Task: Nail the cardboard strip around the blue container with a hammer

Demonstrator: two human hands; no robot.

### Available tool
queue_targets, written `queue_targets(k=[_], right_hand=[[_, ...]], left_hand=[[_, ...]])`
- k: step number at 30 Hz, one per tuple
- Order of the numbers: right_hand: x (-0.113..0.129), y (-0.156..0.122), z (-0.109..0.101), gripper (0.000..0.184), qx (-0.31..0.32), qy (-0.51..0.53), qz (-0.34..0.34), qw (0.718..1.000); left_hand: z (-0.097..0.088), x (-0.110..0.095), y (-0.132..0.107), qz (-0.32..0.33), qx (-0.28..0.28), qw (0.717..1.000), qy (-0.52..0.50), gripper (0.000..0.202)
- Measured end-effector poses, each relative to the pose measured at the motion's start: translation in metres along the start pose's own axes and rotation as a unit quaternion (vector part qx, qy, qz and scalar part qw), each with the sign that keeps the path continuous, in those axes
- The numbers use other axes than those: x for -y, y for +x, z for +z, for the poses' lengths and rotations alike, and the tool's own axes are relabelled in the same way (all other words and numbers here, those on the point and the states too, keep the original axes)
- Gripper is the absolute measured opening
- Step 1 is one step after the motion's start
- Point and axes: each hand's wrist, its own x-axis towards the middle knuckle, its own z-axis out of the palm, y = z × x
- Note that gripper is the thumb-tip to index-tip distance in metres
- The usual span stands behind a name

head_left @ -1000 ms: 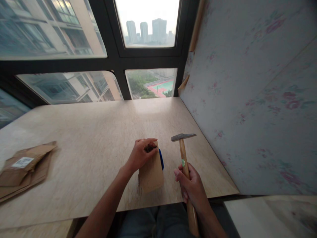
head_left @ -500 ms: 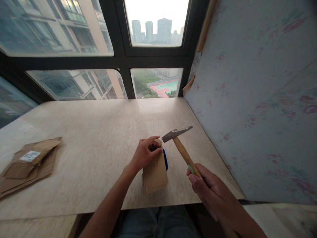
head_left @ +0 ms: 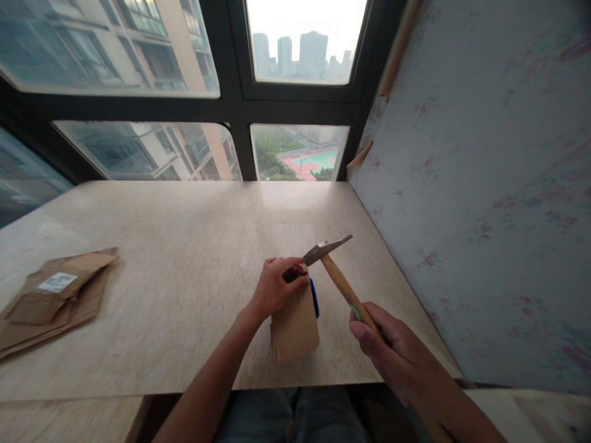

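Note:
My left hand (head_left: 276, 287) pinches a small dark thing, too small to name, at the top of a brown cardboard piece (head_left: 295, 326) lying on the table (head_left: 184, 246). A blue object (head_left: 314, 296) peeks out along the cardboard's right side. My right hand (head_left: 392, 354) is wrapped round the wooden handle of a hammer (head_left: 339, 280). The metal hammer head (head_left: 325, 248) hangs tilted just above and right of my left fingertips, close to the pinched thing.
Flattened brown cardboard packaging (head_left: 50, 301) with a white label lies at the table's left edge. A flowered panel (head_left: 484, 184) stands upright along the table's right side. Dark-framed windows (head_left: 231, 104) run behind the table. My legs show below the near edge.
My right hand swung the hammer from upright beside the cardboard to tilted left, bringing its head down near my left fingers. My left hand kept its pinch.

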Motion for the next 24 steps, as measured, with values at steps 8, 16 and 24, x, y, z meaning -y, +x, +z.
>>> queue_targets(k=[8,16,24], right_hand=[[-0.013,0.006,0.008,0.044,0.020,0.008,0.033,0.999],[-0.018,0.003,0.013,0.044,0.026,0.046,0.071,0.996],[-0.013,-0.002,0.014,0.046,0.000,0.108,0.111,0.988]], left_hand=[[0.002,-0.001,0.001,-0.013,-0.021,0.999,-0.036,0.023],[0.003,0.000,0.000,0.003,-0.024,1.000,0.002,0.028],[0.005,0.004,0.000,0.023,-0.005,1.000,-0.016,0.014]])
